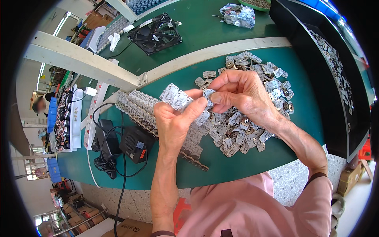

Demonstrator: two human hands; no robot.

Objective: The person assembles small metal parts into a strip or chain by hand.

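Observation:
My left hand is closed around a short row of small grey metal plates with holes in them, lined up side by side. Its thumb presses on the row near the right end. At that end, my right hand pinches a single small metal plate between thumb and fingers. Below and behind the right hand spreads a loose pile of similar plates, some with round brass-coloured discs. Long neat rows of these plates lie on the green table behind the left hand, which partly hides them.
A black bin holding more plates stands at the right. Left of the rows are a black box-shaped device, a black adapter and tangled cables. Behind the white frame bar sit a black fan and a plastic bag.

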